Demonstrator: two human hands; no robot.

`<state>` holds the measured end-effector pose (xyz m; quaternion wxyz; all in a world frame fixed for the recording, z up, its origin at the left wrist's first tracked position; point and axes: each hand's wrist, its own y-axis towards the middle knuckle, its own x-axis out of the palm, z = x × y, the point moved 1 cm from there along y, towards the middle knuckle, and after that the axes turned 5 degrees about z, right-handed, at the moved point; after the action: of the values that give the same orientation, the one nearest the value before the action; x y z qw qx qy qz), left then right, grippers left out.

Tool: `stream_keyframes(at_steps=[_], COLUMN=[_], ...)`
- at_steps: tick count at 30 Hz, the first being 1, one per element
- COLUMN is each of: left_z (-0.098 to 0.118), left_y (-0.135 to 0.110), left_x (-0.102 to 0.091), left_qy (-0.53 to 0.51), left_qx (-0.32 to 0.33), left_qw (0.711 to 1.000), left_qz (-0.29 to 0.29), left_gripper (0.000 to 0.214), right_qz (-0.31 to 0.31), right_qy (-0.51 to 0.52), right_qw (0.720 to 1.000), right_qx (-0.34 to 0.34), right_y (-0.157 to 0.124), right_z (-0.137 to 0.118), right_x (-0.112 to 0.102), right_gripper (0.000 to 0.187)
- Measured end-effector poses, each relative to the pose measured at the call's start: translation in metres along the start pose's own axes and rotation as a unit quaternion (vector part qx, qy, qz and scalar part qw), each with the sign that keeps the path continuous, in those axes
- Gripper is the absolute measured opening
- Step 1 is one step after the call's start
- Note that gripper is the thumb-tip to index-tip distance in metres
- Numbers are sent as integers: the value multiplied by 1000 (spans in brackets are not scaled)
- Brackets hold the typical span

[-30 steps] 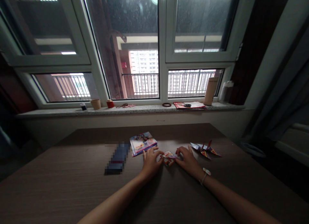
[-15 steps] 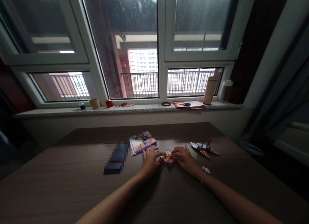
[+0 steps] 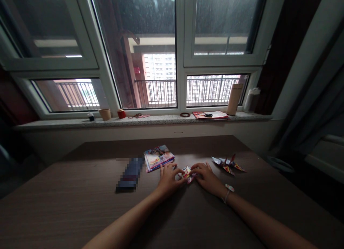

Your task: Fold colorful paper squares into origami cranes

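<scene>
A small folded piece of printed paper (image 3: pixel 186 173), coloured red, yellow and white, lies on the brown table between my hands. My left hand (image 3: pixel 170 180) has its thumb and fingers closed on the paper's left side. From the right, my right hand (image 3: pixel 205 175) pinches the other side, its fingertips partly covering the paper. Just beyond my left hand is a stack of glossy printed sheets (image 3: pixel 159 158). To the right of my right hand stand two folded paper cranes (image 3: pixel 225 164) with pointed wings, made from similar printed paper.
A dark, pixelated flat object (image 3: pixel 130 175) lies left of the sheets. On the granite windowsill (image 3: pixel 161 120) stand a paper cup (image 3: pixel 105 114), a red spool (image 3: pixel 122 114), a dark bracelet (image 3: pixel 185 114), scissors (image 3: pixel 208 115) on red papers, a tan flask (image 3: pixel 234 99) and a clear bottle (image 3: pixel 252 100).
The small paper's visible face and outline have shifted slightly between my fingers. My left thumb has moved a little right along its near edge. The cranes and stack stay put.
</scene>
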<state>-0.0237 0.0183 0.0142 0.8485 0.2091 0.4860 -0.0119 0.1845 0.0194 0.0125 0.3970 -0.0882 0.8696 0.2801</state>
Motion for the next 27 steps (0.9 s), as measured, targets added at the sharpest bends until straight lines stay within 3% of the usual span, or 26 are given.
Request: stream_keyframes(at_steps=[12, 20, 24, 27], left_z=[-3, 3, 3, 3], left_y=[0, -1, -1, 0], left_x=[3, 0, 0, 0], left_qy=[18, 27, 23, 23], left_qx=[2, 10, 11, 12], left_qw=[1000, 999, 999, 999], left_qz=[-12, -31, -25, -26], left_gripper=[32, 28, 26, 25], right_qz=[-3, 14, 71, 75], right_qy=[-2, -6, -45, -107], right_qw=[1000, 1000, 995, 985], right_qx=[4, -6, -51, -116], right_y=[0, 0, 0, -1], right_z=[2, 4, 0, -4], right_x=[1, 3, -4, -12], right_gripper=[39, 31, 12, 6])
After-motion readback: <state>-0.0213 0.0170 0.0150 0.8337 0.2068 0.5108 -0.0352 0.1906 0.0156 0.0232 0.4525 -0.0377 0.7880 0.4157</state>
